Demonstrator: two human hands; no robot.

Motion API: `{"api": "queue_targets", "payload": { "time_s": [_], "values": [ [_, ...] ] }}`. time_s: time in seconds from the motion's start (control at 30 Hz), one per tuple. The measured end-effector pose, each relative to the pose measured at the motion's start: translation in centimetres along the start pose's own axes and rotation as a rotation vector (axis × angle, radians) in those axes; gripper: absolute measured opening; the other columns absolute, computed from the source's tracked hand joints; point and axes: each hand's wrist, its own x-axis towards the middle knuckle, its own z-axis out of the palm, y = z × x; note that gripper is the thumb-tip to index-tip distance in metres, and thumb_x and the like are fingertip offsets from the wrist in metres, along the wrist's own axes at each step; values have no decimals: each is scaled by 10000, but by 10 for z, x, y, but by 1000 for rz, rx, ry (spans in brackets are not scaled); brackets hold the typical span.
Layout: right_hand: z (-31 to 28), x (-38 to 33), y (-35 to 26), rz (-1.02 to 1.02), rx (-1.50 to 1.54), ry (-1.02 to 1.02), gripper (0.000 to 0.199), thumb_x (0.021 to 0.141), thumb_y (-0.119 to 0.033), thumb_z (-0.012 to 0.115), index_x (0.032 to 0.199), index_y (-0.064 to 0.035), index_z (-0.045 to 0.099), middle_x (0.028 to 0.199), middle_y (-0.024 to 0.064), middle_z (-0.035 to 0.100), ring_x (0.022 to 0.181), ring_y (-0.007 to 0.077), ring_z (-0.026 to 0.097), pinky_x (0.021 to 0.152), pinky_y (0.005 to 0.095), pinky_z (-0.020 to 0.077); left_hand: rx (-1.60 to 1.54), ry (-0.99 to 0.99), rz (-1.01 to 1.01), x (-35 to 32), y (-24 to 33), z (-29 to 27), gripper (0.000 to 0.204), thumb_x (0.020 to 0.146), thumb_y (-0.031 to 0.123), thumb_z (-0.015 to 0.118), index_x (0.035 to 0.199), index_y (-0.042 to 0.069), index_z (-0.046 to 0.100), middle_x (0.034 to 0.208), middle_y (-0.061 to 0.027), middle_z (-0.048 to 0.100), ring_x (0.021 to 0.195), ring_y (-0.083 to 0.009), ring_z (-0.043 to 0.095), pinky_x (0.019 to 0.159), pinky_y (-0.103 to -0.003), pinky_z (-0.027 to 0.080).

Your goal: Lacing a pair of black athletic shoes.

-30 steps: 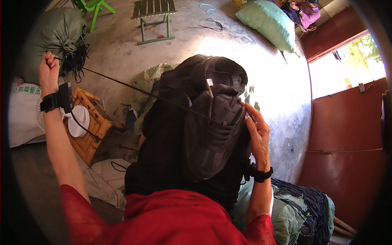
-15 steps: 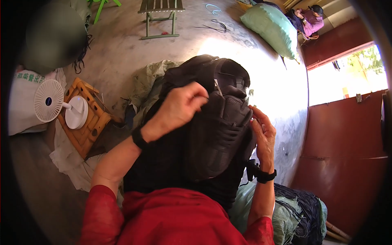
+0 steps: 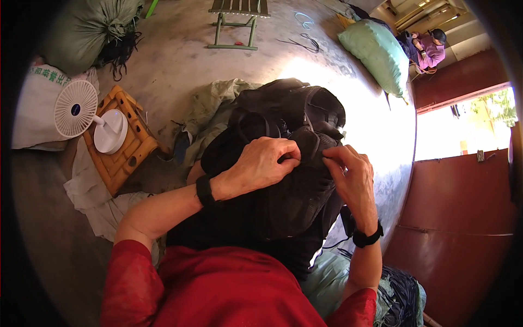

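A black shoe (image 3: 297, 204) lies across my lap, its rounded toe toward me and its opening (image 3: 325, 109) at the far end. Over the lacing area my left hand (image 3: 264, 166) is closed in a pinch, fingertips against the shoe's left side. Facing it, my right hand (image 3: 353, 177) pinches at the right side, thumb and forefinger pressed together. Whatever is between the fingertips is too small and dark to make out. A thin pale strip (image 3: 309, 121) shows near the tongue. More black material lies beneath the shoe.
At left, a white fan (image 3: 111, 131) stands on a bamboo stool (image 3: 106, 171). A folding stool (image 3: 237, 27) is at the far side, a pale green sack (image 3: 376, 54) at far right near a seated person (image 3: 430, 52). A sack with black cords (image 3: 400, 297) lies by my right arm.
My left hand has come down and right from above the shoe to its lacing area. My right hand has closed in beside it. The view has shifted slightly.
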Motion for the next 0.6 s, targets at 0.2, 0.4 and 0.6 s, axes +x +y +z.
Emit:
{"api": "queue_targets", "payload": {
  "time_s": [0.2,0.4,0.6],
  "values": [
    [2,17,2,100,8,-165,138,810,-146,684,895,-42,651,776,129,661,664,291,632,625,384,471,2,-59,-149,9,2,0,142,811,154,669,872,26,654,806,-122,680,747,-275,671,666,-359,502],
    [3,16,-4,95,189,-254,118,790,-92,676,878,-17,652,748,125,640,618,255,606,596,356,453,413,-16,64,8,22,5,56,778,99,628,815,62,608,757,-104,635,711,-271,667,638,-380,510],
    [7,14,6,67,258,-276,126,754,-79,680,861,-17,659,722,103,617,591,219,584,581,346,450,870,-35,270,4,28,19,52,792,129,631,819,108,591,771,-45,599,655,-249,638,567,-354,490]
  ]
}}
